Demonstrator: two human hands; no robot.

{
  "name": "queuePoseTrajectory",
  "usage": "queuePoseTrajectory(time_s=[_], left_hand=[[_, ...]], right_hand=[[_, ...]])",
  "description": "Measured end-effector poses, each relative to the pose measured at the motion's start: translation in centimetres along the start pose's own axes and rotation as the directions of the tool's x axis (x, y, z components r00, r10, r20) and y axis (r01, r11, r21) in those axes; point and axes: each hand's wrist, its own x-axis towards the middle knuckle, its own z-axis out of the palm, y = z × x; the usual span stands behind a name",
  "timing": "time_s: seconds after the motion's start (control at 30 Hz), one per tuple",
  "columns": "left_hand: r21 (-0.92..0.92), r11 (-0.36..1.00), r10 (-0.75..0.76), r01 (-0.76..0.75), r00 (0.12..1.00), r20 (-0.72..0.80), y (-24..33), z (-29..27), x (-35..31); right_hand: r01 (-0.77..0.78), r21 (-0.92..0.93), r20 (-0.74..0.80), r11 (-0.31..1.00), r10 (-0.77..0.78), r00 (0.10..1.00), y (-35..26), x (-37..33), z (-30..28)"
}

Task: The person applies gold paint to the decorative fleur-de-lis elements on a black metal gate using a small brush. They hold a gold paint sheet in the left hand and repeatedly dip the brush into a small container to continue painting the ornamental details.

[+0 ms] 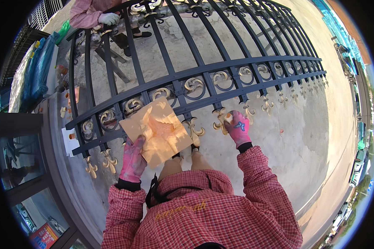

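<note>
A dark metal fence panel [220, 97] lies across in front of me, with gold scrolls and gold spear-shaped finials along its near edge. My left hand [133, 161], in a stained pink glove, is closed on the edge of a square tan board [176, 143] with a wet-looking orange-gold smear in its middle. The board covers part of the near rail. My right hand [240, 129], in a pink glove, is closed round a small pale pad with an orange stain [228, 118]. That pad is against a gold finial [219, 125] right of the board.
At the far left, a co-worker's white-gloved hand [109, 18] is at the panel's far side. A stand [112, 64] shows beneath the bars. Blue wrapped bundles [43, 66] and a glass door [27, 166] are on the left. Small cups [72, 136] sit on the ground.
</note>
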Motion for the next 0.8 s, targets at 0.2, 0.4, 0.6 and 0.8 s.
queuePoseTrajectory(time_s=[0.2, 0.4, 0.6, 0.8], left_hand=[[0.010, 1.000, 0.015, -0.016, 0.996, 0.085, -0.6, 0.9, 0.7], [-0.017, 1.000, -0.014, 0.015, 0.999, 0.041, -3.2, 4.5, 1.0], [-0.072, 0.995, -0.058, 0.063, 0.996, 0.069, -7.9, 11.6, 1.4], [-0.165, 0.982, -0.075, 0.091, 0.992, 0.102, -11.1, 18.0, 1.8]], right_hand=[[-0.133, 0.410, -0.169, 0.902, 0.219, 0.961, 1.8, -1.0, -2.9], [-0.175, 0.801, -0.019, 0.573, 0.315, 0.949, 3.4, -1.2, -7.6], [0.038, 0.818, -0.051, 0.575, 0.005, 0.999, 2.2, 1.0, -14.0], [0.491, 0.414, -0.038, 0.767, -0.524, 0.851, 3.0, 2.4, -17.0]])
